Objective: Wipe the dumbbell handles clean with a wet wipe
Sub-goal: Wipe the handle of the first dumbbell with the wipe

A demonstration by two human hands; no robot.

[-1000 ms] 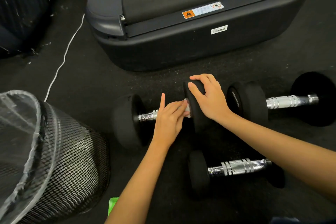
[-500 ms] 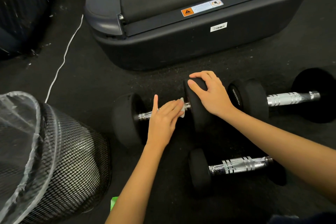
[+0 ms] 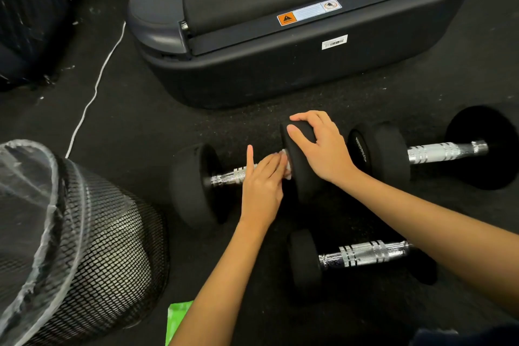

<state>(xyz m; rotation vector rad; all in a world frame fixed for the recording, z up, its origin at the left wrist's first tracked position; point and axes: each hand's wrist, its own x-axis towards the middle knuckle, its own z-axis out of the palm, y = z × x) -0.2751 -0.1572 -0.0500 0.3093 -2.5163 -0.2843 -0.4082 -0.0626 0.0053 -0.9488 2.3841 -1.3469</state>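
Three black dumbbells with chrome handles lie on the dark floor. On the left dumbbell (image 3: pixel 193 185) my left hand (image 3: pixel 262 185) wraps a white wet wipe (image 3: pixel 287 166) round the right end of the handle, index finger sticking up. My right hand (image 3: pixel 320 146) grips that dumbbell's right weight head from above. A second dumbbell (image 3: pixel 438 150) lies to the right, and a third dumbbell (image 3: pixel 365 255) lies nearer me, under my right forearm.
A treadmill base (image 3: pixel 280 70) stands just behind the dumbbells. A black mesh bin (image 3: pixel 92 247) with a clear liner is at the left. A white cable (image 3: pixel 95 87) runs across the floor. A green packet (image 3: pixel 177 320) lies near my left forearm.
My left hand slid left along the handle with the wipe, then back right against the weight head. My right hand kept its grip on the head.
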